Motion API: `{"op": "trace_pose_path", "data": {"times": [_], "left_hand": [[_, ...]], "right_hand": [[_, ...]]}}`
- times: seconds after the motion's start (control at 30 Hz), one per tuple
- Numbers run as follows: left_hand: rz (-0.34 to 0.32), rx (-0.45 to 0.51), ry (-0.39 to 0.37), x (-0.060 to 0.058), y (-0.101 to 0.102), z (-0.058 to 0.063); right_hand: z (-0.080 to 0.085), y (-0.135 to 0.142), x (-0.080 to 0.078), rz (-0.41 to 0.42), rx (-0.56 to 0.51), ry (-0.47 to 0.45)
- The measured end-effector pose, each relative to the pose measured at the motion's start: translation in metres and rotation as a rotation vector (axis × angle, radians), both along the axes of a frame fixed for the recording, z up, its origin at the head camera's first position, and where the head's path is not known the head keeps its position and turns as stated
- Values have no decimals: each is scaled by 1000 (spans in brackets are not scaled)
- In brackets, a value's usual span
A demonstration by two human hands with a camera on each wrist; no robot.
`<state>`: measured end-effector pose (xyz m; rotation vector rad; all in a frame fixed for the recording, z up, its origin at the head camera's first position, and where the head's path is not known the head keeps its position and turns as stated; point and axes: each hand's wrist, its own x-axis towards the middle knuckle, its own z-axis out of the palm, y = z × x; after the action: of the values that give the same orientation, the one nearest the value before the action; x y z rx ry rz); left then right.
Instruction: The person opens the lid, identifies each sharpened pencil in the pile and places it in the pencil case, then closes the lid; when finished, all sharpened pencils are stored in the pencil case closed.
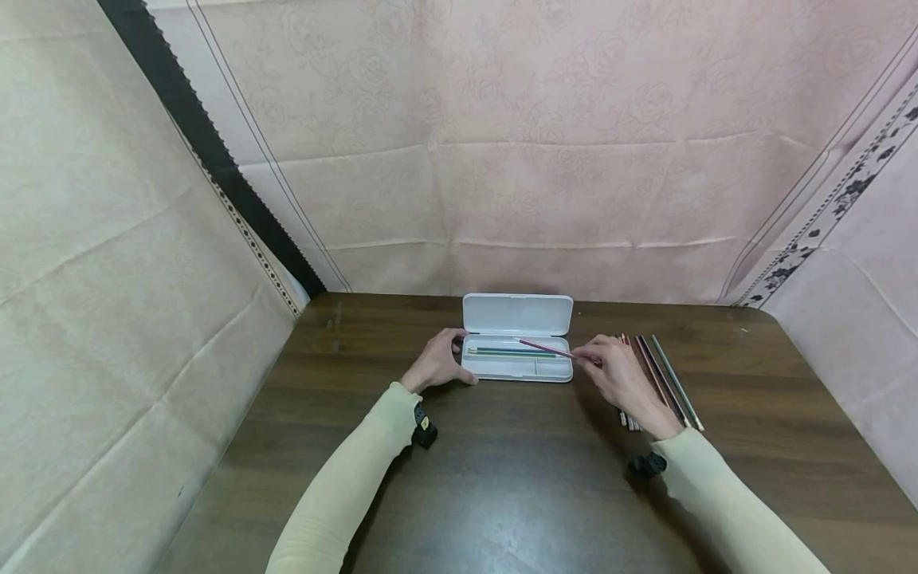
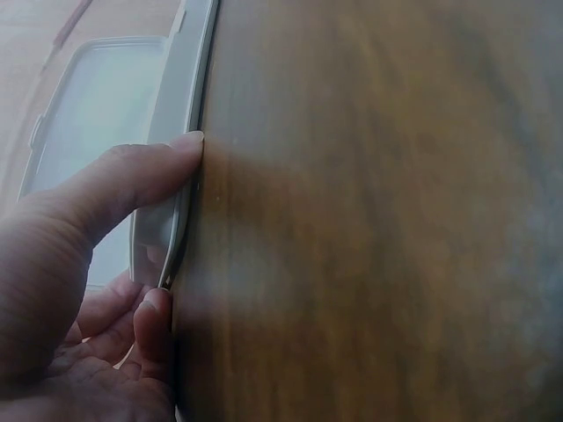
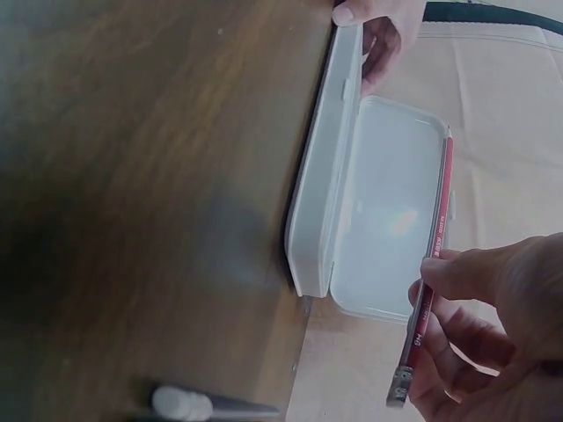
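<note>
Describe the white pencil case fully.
The white pencil case sits crosswise on the brown table, its hinged lid open at the far side. It looks like plastic, shallow, with rounded corners and a divided inside. At least two pencils lie lengthwise in it. The left hand grips its left end; the right hand holds a red pencil over it.
</note>
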<state>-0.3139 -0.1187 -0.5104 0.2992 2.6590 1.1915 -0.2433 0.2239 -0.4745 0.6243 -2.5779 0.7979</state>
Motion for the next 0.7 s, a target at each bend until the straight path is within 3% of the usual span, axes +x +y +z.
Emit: {"op": "trace_pose_path", "data": {"times": [0.7], "left_hand": [[14, -8, -10, -1, 0, 0]], "right_hand": [[-10, -32, -44, 74, 79, -124]]}}
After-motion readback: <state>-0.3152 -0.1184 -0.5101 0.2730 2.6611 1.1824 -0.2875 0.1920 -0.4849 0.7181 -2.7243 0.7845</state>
